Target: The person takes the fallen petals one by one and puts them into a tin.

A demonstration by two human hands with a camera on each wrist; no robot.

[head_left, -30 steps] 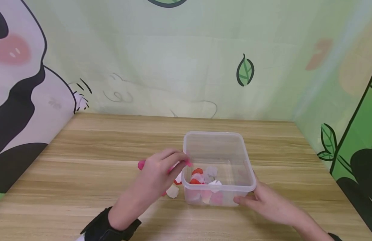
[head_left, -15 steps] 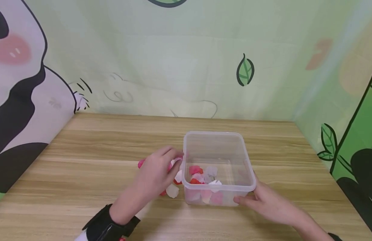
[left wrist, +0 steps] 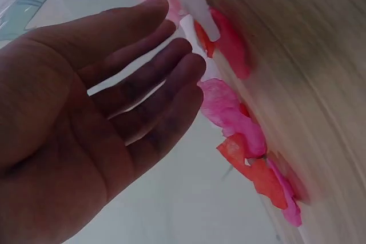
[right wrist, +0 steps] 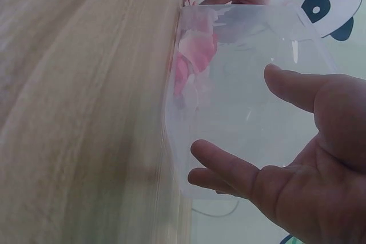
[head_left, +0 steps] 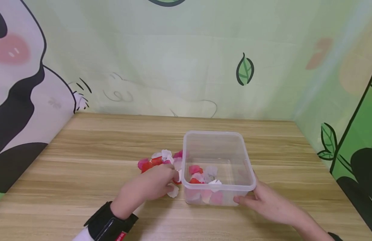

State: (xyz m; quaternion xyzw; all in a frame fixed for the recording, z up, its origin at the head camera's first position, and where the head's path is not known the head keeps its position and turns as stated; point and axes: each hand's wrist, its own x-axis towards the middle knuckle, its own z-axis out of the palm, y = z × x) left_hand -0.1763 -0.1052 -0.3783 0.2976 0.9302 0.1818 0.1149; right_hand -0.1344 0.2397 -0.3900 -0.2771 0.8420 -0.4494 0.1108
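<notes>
Artificial flower petals (head_left: 157,160) in pink, red and white lie in a loose pile on the table, left of a clear plastic box (head_left: 216,134). My left hand (head_left: 153,184) hovers low over the near side of the pile, its fingertips close to a white petal (head_left: 173,190). In the left wrist view the left hand (left wrist: 114,101) has loosely bent fingers with nothing visible between them. My right hand (head_left: 270,201) rests against the box's near right corner. The right wrist view shows the right hand (right wrist: 297,152) with thumb and fingers extended against the box. More petals (head_left: 199,175) lie inside the box.
The wooden table (head_left: 98,134) runs back to a pale green printed backdrop (head_left: 162,67). A panda print (head_left: 17,77) covers the left side, and a green plant print (head_left: 354,134) the right. A black band (head_left: 109,222) is around the left wrist.
A pink petal pinched in my left hand at the box rim now lies inside the box. The left hand has moved back and down to the pile. Right hand and box are still.
</notes>
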